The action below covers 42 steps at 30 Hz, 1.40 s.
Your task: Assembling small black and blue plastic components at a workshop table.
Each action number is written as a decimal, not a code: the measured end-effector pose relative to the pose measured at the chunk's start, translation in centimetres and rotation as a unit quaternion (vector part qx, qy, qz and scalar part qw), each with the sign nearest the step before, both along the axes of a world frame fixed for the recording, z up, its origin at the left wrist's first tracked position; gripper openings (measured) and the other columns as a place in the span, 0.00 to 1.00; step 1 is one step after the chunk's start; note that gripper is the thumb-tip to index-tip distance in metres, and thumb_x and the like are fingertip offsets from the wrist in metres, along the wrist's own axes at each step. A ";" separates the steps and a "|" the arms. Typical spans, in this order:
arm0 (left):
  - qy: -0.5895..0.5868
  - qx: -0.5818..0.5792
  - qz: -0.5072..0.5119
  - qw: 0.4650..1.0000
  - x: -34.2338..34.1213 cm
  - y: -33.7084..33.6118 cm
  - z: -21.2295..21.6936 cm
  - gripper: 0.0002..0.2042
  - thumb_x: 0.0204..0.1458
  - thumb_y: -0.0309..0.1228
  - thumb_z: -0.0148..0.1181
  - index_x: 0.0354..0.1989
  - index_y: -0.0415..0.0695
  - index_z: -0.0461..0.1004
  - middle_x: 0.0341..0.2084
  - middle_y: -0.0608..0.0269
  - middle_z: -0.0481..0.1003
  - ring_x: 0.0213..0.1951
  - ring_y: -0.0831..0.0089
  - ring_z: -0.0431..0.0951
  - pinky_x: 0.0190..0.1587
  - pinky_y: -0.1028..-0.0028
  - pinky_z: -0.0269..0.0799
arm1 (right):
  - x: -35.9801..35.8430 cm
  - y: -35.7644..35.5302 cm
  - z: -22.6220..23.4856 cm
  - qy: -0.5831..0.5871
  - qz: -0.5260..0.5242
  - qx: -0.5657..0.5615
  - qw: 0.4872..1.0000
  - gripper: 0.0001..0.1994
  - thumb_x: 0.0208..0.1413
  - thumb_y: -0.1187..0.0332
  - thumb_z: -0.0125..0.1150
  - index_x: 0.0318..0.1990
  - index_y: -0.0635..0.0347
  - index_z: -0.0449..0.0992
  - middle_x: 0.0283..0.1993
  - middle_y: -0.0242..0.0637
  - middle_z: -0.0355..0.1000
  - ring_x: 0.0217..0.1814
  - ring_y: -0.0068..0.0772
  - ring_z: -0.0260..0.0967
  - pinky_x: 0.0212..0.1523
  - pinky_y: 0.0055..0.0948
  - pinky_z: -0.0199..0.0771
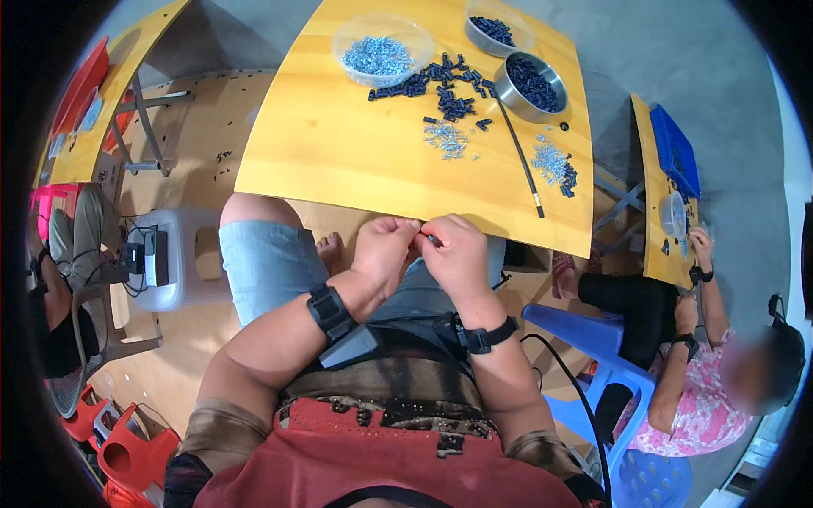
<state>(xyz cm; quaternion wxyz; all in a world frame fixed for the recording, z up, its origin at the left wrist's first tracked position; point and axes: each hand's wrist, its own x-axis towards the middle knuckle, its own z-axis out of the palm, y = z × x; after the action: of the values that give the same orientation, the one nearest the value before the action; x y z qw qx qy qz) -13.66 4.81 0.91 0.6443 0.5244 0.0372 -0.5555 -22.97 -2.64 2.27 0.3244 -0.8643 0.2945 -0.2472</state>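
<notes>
Just off the near edge of the yellow table (322,161), my left hand (383,252) and my right hand (458,258) meet with fingertips pinched together. A small dark piece (433,240) shows between them, mostly hidden by the fingers; it looks like one of the small black plastic parts (456,105) heaped on the table. Closest to my hands on the tabletop lies a pile of small silvery metal pieces (447,141). A second silvery pile (550,161) lies farther right, with several black parts beside it. Between the piles rests a long thin black rod (517,148).
At the back stand a clear bowl of silvery pieces (378,57), a clear bowl of black parts (492,32) and a metal bowl (552,76). A co-worker (677,398) sits at the right table with a blue tray (675,148); another person (63,279) sits left.
</notes>
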 end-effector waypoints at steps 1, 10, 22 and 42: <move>-0.001 -0.002 -0.003 1.000 0.0 0.0 -0.4 0.07 0.54 0.26 0.50 0.25 0.39 0.70 0.19 0.63 0.71 0.20 0.76 0.69 0.25 0.78 0.67 | 0.1 0.0 0.0 -0.001 -0.003 -0.002 1.000 0.05 0.37 0.74 0.63 0.22 0.61 0.72 0.23 0.41 0.68 0.27 0.44 0.67 0.28 0.36 0.67; 0.066 -0.036 -0.052 0.996 0.7 0.6 -0.1 0.06 0.55 0.27 0.49 0.27 0.42 0.70 0.23 0.63 0.73 0.25 0.77 0.73 0.28 0.80 0.68 | -0.1 0.0 0.2 0.052 -0.016 0.009 0.998 0.05 0.37 0.73 0.61 0.23 0.62 0.71 0.26 0.43 0.69 0.29 0.45 0.67 0.28 0.36 0.67; 0.013 -0.059 -0.224 0.973 -1.4 2.0 0.2 0.10 0.56 0.31 0.49 0.38 0.37 0.70 0.33 0.58 0.75 0.31 0.76 0.75 0.37 0.78 0.72 | -7.6 -0.8 -0.4 0.031 0.032 0.085 0.995 0.15 0.36 0.71 0.68 0.35 0.63 0.75 0.27 0.38 0.70 0.24 0.28 0.68 0.25 0.24 0.67; 0.036 -0.008 -0.220 0.975 -0.3 1.5 0.2 0.10 0.55 0.31 0.51 0.41 0.38 0.70 0.32 0.59 0.75 0.30 0.74 0.75 0.36 0.77 0.74 | -18.6 -10.0 -4.9 0.004 -0.240 0.368 0.898 0.06 0.52 0.70 0.58 0.32 0.63 0.74 0.24 0.27 0.69 0.22 0.16 0.63 0.23 0.16 0.64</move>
<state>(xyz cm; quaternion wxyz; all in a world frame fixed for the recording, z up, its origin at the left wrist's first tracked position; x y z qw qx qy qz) -14.01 6.33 1.08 0.5088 0.4938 -0.0604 -0.7026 -41.61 -12.64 -2.63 0.5491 -0.5870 0.5644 -0.1882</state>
